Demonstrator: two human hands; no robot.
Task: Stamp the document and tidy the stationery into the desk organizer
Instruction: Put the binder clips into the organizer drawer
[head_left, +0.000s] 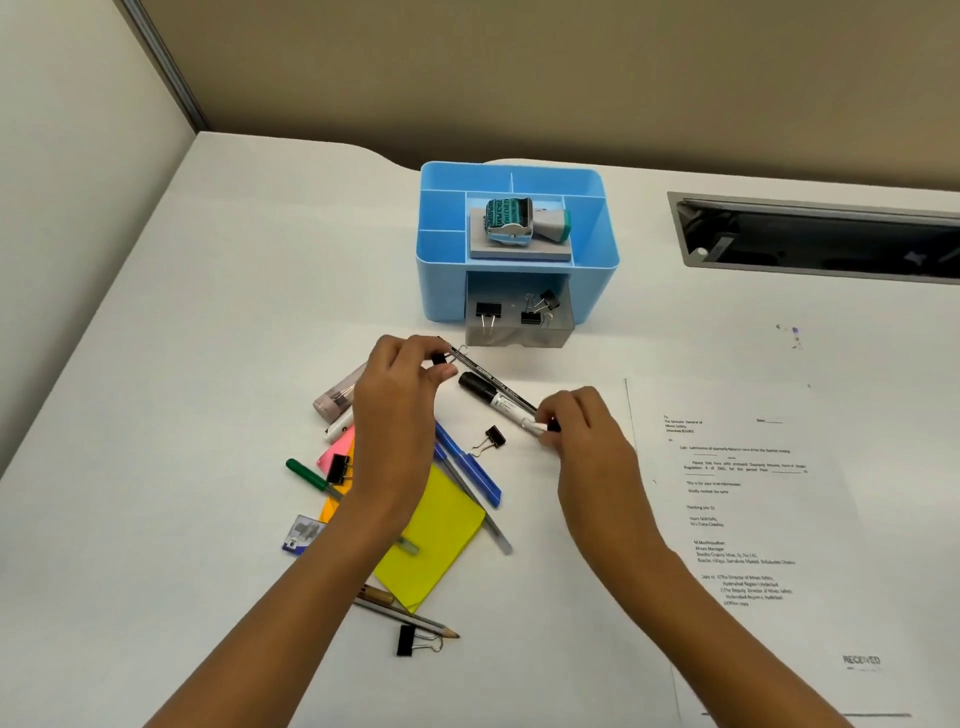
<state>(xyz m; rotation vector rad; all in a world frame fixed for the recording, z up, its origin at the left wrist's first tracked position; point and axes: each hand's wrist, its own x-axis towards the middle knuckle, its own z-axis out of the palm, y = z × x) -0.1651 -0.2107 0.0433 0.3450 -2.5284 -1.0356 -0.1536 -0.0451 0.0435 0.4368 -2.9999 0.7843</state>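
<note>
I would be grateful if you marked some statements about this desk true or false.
1. The clear grey drawer of the blue plastic organizer is pulled open. True.
2. Black binder clips lie in that drawer. True.
3. The teal roller stamp rests on the printed paper document. False: it lies in the organizer's middle compartment.
4. The document is unstamped. False: RECEIVED shows near its bottom.
5. The right hand pinches the black-capped white marker. True.

the desk organizer (608, 244) sits upper centre, the stamp (524, 221) in its middle compartment, binder clips (488, 312) in the open drawer (519, 340) at its front; pens (470, 467), notes (441, 535) and loose clips (493, 439) lie scattered centre left, the document (753, 519) lower right
</note>
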